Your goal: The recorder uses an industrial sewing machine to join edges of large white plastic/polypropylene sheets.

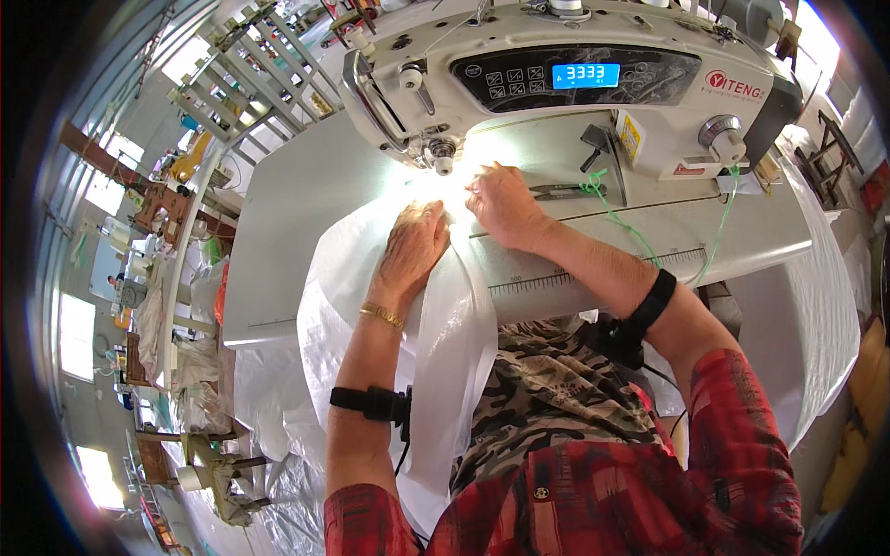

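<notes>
A sewing machine (413, 56) with a lit needle area stands before me. A thin, slightly shiny white sheet (454, 320) runs from under its needle head (443, 156) down over the table edge toward my lap. My left hand (414, 246) is closed on the sheet, just left of and below the needle. To the right of the needle, my right hand (505, 206) has its fingers curled together close to the bright spot. Glare hides its fingertips and whatever they pinch. The sheet's edge under the needle is also washed out by light.
Dark metal thread snips (561, 192) lie on the grey table (278, 232) right of my right hand. Green cord (626, 222) trails over the table from the machine's hand side. A ruler scale (593, 273) marks the front edge. Racks (246, 83) stand at left.
</notes>
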Tool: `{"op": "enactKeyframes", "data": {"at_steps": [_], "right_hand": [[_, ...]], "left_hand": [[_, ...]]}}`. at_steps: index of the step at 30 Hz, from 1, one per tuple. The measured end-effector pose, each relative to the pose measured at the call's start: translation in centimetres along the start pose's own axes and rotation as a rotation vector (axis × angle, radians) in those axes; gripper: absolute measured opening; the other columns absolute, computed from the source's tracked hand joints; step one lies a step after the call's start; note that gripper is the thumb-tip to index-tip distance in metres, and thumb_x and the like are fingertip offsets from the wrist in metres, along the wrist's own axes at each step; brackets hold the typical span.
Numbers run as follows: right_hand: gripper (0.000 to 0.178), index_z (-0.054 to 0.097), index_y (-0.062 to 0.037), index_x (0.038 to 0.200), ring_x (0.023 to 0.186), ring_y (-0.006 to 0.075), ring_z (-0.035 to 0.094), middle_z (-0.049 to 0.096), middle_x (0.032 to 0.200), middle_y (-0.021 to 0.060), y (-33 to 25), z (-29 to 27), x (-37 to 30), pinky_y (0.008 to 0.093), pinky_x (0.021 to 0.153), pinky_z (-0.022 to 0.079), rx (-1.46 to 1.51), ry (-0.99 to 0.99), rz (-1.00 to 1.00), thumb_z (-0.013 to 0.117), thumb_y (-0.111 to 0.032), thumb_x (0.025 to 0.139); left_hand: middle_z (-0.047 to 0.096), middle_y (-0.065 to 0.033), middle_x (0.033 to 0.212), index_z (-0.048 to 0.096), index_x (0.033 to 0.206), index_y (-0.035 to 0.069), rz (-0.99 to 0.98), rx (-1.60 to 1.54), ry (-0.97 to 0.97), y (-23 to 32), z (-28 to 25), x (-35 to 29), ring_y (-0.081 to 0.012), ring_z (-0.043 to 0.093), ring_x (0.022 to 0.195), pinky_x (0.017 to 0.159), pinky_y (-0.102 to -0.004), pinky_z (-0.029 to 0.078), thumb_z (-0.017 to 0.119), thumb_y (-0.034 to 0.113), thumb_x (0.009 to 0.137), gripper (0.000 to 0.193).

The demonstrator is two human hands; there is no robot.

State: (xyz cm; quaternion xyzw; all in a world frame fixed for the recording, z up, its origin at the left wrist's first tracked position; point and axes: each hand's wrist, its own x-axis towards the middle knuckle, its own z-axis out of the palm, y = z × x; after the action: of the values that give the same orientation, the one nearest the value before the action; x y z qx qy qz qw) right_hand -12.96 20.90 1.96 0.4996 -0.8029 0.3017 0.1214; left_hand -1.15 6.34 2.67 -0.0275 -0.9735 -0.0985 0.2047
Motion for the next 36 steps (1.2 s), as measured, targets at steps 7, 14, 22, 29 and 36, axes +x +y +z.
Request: {"op": "enactKeyframes", "data": {"at_steps": [7,14,22,29,36], "right_hand": [[0.049,0.062,0.0065,0.115,0.087,0.0344,0.066,0.066,0.094,0.0262,0.9,0.0,1.6,0.0424,0.082,0.050,0.493,0.153,0.267,0.060,-0.037,0.092],[0.047,0.065,0.0062,0.111,0.057,0.0214,0.059,0.062,0.063,0.0233,1.4,0.7,1.9,0.0373,0.065,0.049,0.636,0.215,0.271,0.063,-0.036,0.091],[0.049,0.064,0.0058,0.115,0.059,0.0223,0.060,0.066,0.071,0.0234,1.5,0.3,2.0,0.0359,0.066,0.050,0.670,0.203,0.237,0.063,-0.037,0.091],[0.054,0.062,0.0075,0.116,0.083,0.0298,0.068,0.068,0.090,0.0285,1.3,-0.2,1.9,0.0383,0.080,0.052,0.634,0.108,0.291,0.063,-0.041,0.091],[0.051,0.060,0.0084,0.117,0.091,0.0340,0.068,0.068,0.095,0.0278,1.1,0.6,2.0,0.0409,0.085,0.051,0.552,0.125,0.248,0.065,-0.035,0.089]], "left_hand": [[0.062,-0.0241,0.101,0.057,0.113,-0.005,-0.096,-0.007,-0.075,0.2,0.0,0.3,-0.0385,0.057,0.101,0.097,-0.0460,0.042,0.053,0.013,0.087,0.032],[0.060,-0.0223,0.094,0.056,0.106,-0.005,-0.067,-0.033,-0.036,0.8,-0.1,0.0,-0.0380,0.056,0.096,0.092,-0.0474,0.042,0.050,0.011,0.085,0.026],[0.057,-0.0225,0.100,0.052,0.102,-0.002,-0.016,-0.019,0.012,2.0,-0.5,-2.0,-0.0385,0.053,0.099,0.092,-0.0475,0.042,0.051,0.004,0.078,0.025],[0.056,-0.0228,0.096,0.050,0.100,-0.001,0.009,-0.022,0.041,1.8,-0.7,-1.5,-0.0392,0.053,0.097,0.091,-0.0485,0.042,0.052,0.006,0.077,0.024],[0.055,-0.0244,0.097,0.050,0.102,-0.003,-0.055,-0.025,0.005,1.2,-0.4,-0.6,-0.0416,0.052,0.097,0.091,-0.0490,0.042,0.050,0.005,0.079,0.024]]}}
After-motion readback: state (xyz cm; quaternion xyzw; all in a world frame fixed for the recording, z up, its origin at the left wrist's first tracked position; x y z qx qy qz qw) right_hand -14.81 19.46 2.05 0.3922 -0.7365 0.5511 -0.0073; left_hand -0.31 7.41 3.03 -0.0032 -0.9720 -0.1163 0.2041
